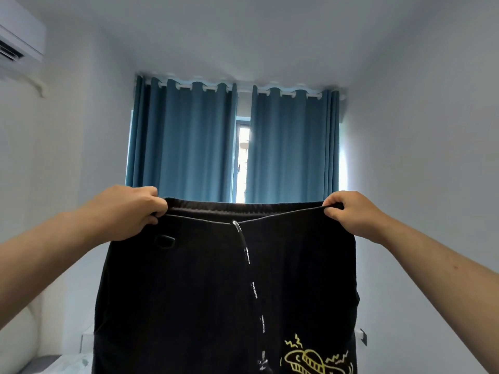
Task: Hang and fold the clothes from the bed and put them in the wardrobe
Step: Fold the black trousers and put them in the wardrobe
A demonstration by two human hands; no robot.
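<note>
A pair of black trousers [205,292] hangs in the air in front of the person, stretched between the two raised hands and filling the lower middle of the view. The waistband [243,207] runs level from one hand to the other, so each hand sits at one end of it, and the cloth drops straight down below them.

The left hand [127,211] grips the left end of the waistband, its fingers curled tightly round the edge of the cloth. The right hand [353,214] pinches the right end, thumb and curled fingers closed on the band. Both arms reach forward and up.

The trousers hang with the waist up and the legs running down out of view, so their long axis is upright. A black drawstring [249,268] with white markings falls from the middle of the waistband. A yellow drawing [310,359] shows on the cloth low on the right.

Behind the trousers are blue curtains [189,141] with a bright gap between them, white walls, and an air conditioner [19,41] high on the left.
</note>
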